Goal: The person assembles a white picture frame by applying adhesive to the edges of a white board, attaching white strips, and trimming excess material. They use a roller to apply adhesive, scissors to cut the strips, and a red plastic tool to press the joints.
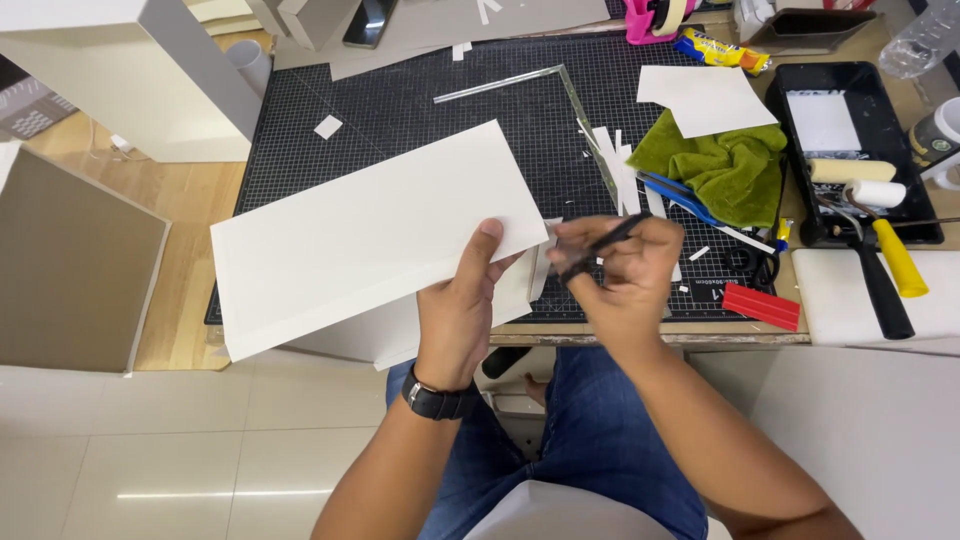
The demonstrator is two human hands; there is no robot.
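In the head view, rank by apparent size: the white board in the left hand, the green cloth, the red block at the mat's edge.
1. White board, largest, though held nearer the camera.
2. Green cloth.
3. Red block, smallest.

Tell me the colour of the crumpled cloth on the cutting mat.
Olive green; the cloth shows best in the head view, right of the white board.

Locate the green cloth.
Head view, right of centre: green cloth lies on the cutting mat, under a white sheet, left of the black paint tray.
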